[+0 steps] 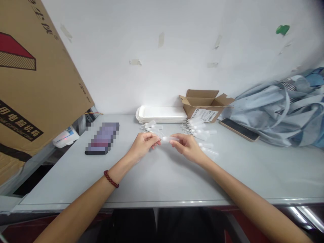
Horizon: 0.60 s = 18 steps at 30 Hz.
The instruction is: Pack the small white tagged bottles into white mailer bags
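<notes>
Both of my hands meet over the middle of the grey table [162,175]. My right hand [186,146] pinches a small clear plastic tube [170,138] that lies sideways between the hands. My left hand [144,143], with a red bead bracelet on its wrist, has its fingertips closed on the tube's left end, where a small white cap sits. A heap of similar clear tubes [202,133] lies just behind my right hand. A smaller cluster of clear pieces [152,126] lies behind my left hand.
A stack of white trays [162,114] and an open cardboard box [205,104] stand against the wall. A phone [102,138] lies at the left, another phone [239,129] at the right beside a blue bag [278,108]. A large carton [30,74] leans at far left.
</notes>
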Each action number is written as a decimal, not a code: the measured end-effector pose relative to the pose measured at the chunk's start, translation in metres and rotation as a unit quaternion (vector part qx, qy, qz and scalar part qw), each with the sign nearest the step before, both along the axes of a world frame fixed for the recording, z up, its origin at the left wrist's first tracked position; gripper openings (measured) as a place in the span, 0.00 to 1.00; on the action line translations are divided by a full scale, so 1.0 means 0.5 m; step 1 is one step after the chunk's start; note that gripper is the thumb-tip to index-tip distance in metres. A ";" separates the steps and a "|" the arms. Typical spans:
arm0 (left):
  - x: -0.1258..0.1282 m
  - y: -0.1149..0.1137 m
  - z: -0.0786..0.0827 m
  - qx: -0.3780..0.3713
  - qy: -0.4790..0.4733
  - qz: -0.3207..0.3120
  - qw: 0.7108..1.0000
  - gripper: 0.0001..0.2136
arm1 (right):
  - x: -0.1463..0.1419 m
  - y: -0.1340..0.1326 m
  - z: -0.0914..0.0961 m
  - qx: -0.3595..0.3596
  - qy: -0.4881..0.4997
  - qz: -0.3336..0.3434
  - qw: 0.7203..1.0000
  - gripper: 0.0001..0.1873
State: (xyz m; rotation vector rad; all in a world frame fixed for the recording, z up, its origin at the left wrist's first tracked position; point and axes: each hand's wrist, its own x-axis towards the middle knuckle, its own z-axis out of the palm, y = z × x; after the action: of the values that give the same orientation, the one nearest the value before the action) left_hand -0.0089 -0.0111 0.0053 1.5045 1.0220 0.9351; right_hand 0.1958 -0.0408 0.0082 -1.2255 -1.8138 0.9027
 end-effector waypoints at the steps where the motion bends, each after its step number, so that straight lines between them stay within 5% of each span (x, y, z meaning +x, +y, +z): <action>1: 0.001 0.000 0.000 -0.003 -0.004 0.000 1.000 0.10 | 0.000 0.000 0.000 -0.001 -0.001 -0.001 1.000 0.19; 18: -0.009 0.009 0.025 -0.053 -0.064 0.008 0.997 0.12 | -0.005 -0.003 0.018 -0.019 0.015 0.007 1.000 0.23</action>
State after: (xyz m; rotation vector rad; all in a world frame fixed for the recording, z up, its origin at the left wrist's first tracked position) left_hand -0.0134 -0.0064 0.0180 1.3341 0.9775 0.9615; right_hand 0.1931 -0.0424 0.0173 -1.2174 -1.7915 0.9634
